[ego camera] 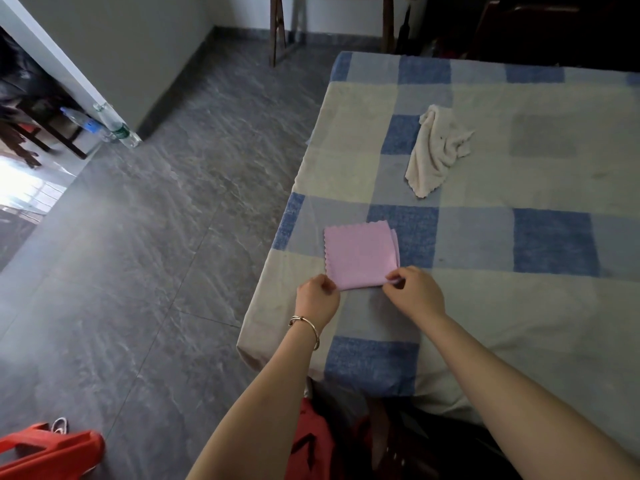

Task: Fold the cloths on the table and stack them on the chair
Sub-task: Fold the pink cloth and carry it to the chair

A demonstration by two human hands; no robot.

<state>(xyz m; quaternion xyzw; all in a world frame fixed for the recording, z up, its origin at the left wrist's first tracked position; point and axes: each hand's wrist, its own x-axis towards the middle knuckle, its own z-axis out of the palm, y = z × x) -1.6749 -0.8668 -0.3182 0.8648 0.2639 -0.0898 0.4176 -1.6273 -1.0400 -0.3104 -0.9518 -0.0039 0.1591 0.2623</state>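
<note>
While a red chair (52, 452) sits at lower left, the left hand (318, 296) pinches one near corner of the folded pink cloth (360, 258) at centre frame, and the right hand (415, 289) pinches the other. It looks light and limp, so it is best held by its corners. At upper right a white cloth (436, 150) lies crumpled.

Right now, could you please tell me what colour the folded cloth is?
The folded cloth is pale pink; head view.
</note>
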